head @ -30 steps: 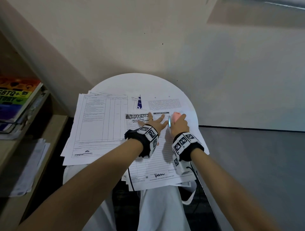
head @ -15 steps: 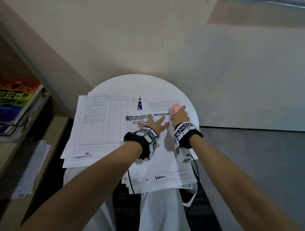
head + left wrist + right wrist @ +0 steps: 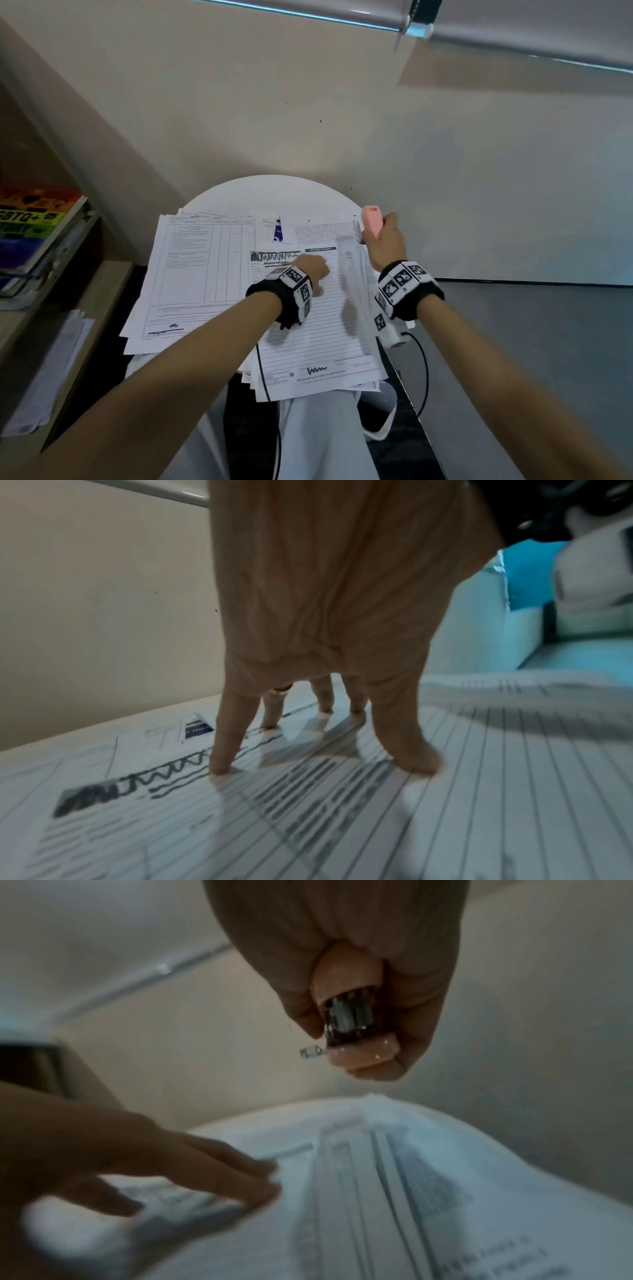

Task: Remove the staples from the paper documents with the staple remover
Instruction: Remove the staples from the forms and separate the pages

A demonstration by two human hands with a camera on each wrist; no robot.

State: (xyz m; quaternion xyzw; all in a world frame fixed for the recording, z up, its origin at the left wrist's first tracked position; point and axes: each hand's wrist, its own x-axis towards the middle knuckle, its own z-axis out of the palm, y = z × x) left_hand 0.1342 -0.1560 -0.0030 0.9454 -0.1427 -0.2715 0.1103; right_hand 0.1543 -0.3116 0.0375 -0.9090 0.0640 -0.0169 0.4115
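A round white table [image 3: 274,195] stands against a beige wall [image 3: 239,102], with grey floor [image 3: 531,342] open to its right and a wooden shelf [image 3: 51,308] of books [image 3: 30,226] close on its left. Paper documents [image 3: 205,274] cover most of the tabletop and overhang its near edge. The left hand [image 3: 313,269] presses spread, straight fingertips [image 3: 219,769] on the top lined sheet. The right hand [image 3: 385,241], above the table's right edge, grips the pink staple remover [image 3: 371,219]; a small bright bit at its tip [image 3: 310,1051] is possibly a staple.
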